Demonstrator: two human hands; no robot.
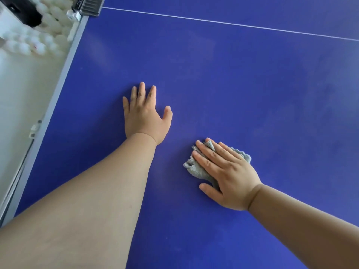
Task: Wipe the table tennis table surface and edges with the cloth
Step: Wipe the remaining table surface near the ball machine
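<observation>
The left hand [144,115] was laid open and flat on the blue desk [252,84], seemingly for support, while the grey cloth [196,167] was pressed down beneath the flattened right hand [227,171] for wiping.

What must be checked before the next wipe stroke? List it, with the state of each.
1. Cloth under the right hand: ok, palm and fingers press it flat on the table.
2. Left hand out of the cloth's way: ok, flat on the blue top, apart from the cloth.
3. Top ahead free of things: ok up to the white line.
4. Left edge wiped: cannot tell.
5. Cloth clean enough: cannot tell, mostly covered.
</observation>
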